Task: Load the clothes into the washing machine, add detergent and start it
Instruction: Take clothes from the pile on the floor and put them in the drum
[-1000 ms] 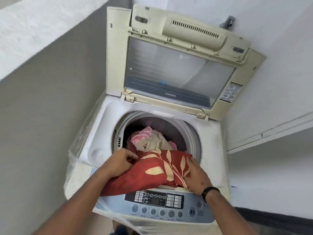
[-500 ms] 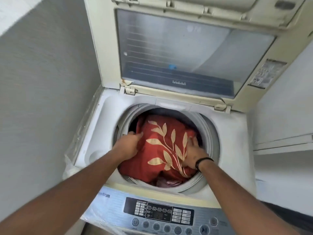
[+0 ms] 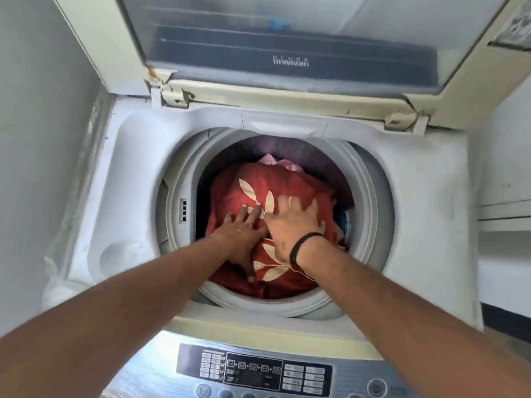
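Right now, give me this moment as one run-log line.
stage: loading | left hand: flat on red leaf-print cloth | right hand: flat on it | white top-loading washer's drum: cloth inside | lid: up

Red cloth point(image 3: 290, 179), cream leaf pattern

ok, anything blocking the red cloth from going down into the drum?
Nothing visible. The lid is up, the red cloth already sits inside the drum, and the left hand and right hand press flat on it.
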`<act>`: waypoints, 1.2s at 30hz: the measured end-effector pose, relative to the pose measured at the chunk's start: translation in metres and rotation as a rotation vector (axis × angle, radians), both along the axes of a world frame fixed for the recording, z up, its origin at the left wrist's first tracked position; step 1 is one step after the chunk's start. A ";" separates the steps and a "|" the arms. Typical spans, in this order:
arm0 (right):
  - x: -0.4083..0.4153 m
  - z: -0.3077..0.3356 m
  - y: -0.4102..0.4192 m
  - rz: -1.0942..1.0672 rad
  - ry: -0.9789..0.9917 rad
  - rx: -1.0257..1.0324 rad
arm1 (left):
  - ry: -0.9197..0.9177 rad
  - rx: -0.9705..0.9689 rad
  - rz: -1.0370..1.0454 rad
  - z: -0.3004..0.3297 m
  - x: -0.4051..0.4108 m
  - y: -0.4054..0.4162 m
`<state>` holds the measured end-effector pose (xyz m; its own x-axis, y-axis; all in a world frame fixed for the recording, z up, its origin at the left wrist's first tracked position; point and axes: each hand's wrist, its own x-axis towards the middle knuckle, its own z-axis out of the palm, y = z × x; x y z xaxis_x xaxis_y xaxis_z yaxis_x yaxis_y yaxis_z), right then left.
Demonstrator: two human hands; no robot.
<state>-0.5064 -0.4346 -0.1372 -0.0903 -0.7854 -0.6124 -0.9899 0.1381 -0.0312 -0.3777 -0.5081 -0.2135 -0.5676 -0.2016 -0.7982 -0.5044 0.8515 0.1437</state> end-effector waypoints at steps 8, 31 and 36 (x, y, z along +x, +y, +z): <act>0.024 -0.054 0.008 0.127 -0.401 0.769 | 0.071 -0.041 0.126 -0.026 0.001 -0.011; -0.013 -0.124 -0.016 -0.255 -0.229 0.544 | -0.041 -0.082 0.282 -0.094 -0.013 -0.012; 0.007 -0.093 -0.011 -0.008 -0.392 0.624 | 0.155 -0.161 0.063 -0.083 -0.029 -0.014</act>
